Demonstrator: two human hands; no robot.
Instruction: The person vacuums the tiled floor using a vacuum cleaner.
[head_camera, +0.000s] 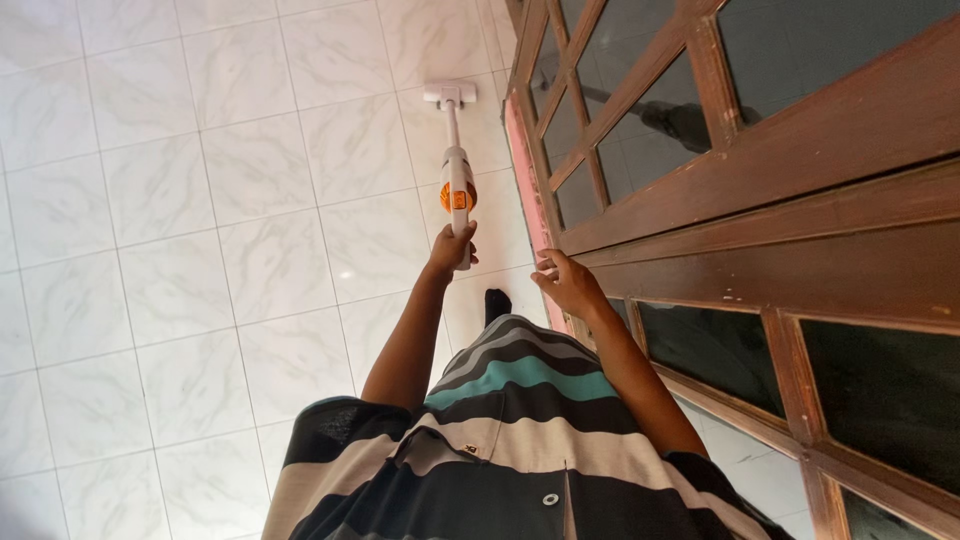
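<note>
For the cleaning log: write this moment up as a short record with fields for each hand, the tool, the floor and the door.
left hand: left hand gripped around the handle of the stick vacuum
right hand: right hand resting against the wooden door frame, holding nothing
tool: white and orange stick vacuum, its head flat on the floor close beside the door's base
floor: white marbled floor tiles
door: dark brown wooden door with dark glass panes, to the person's right
clothing: striped shirt
</note>
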